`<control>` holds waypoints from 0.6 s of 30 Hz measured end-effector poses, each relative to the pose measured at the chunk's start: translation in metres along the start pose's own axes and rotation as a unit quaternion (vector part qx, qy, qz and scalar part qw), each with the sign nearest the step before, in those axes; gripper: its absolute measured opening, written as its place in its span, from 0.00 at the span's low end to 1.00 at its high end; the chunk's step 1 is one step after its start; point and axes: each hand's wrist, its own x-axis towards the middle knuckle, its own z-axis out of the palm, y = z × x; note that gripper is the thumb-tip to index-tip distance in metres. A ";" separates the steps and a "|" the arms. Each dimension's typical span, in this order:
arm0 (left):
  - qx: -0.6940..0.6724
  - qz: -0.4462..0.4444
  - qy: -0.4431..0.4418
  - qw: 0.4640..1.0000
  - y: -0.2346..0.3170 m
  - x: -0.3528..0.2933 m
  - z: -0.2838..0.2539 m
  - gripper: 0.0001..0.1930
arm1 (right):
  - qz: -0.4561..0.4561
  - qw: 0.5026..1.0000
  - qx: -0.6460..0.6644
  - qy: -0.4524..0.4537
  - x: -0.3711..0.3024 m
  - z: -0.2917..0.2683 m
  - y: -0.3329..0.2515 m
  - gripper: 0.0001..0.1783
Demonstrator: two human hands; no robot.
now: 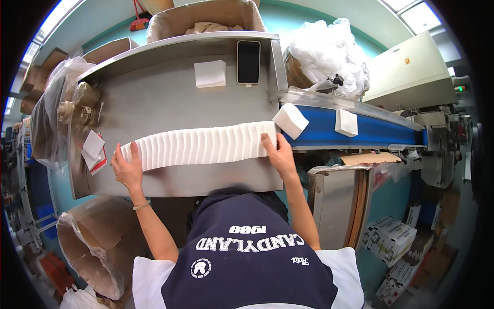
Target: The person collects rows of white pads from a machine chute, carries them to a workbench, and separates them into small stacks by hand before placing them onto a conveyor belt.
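Observation:
A long row of white folded tissue stacks [200, 146], pressed side by side, lies across the metal table [170, 108]. At its left end my left hand [127, 167] is closed round the last stack, thumb on top. My right hand [280, 154] grips the right end, with the thumb on the upper face and the fingers behind. Just beyond my right hand, a separate white tissue stack [291, 121] sits tilted where the table meets the blue conveyor belt [321, 123]. Farther along the belt lies another white stack [346, 123].
A phone [248, 62] and white paper sheets [210, 74] lie at the table's back. Left are a tape roll [86, 96] and white cards on something red [94, 150]. A raised metal rim [175, 40] edges the table; a cardboard box [206, 18] stands behind it.

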 end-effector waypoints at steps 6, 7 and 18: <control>0.005 -0.011 0.001 1.000 0.001 -0.001 0.002 0.36 | 0.188 0.921 0.332 -0.075 -0.001 -0.017 0.016 0.21; 0.011 -0.013 -0.001 1.000 0.001 -0.001 0.002 0.36 | 0.211 0.925 0.298 -0.101 -0.002 -0.026 0.022 0.20; 0.003 -0.002 -0.010 1.000 0.009 -0.002 0.005 0.35 | 0.033 0.997 0.071 -0.021 -0.002 0.007 0.001 0.26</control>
